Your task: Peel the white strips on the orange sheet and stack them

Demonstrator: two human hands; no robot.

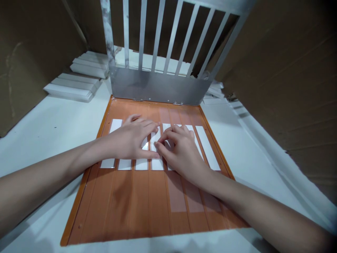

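An orange grooved board [126, 203] lies on the white surface, with several white strips [207, 149] side by side across its middle. My left hand [129, 138] rests over the left-hand strips, thumb and forefinger spread apart on either side of a middle strip [157, 162]. Close beside it, my right hand [183, 149] is bent over the strips to the right. Its thumb and forefinger come together in a pinch above that middle strip; what they hold, if anything, I cannot make out. Paler, see-through bands [177, 196] show on the board below the right-hand strips.
A slotted metal frame [160, 82] stands raised at the board's far edge. Stacks of white strips [71, 88] lie at the back left, with more white pieces [214, 91] at the back right. Brown cardboard walls [284, 70] enclose the white work surface [65, 119].
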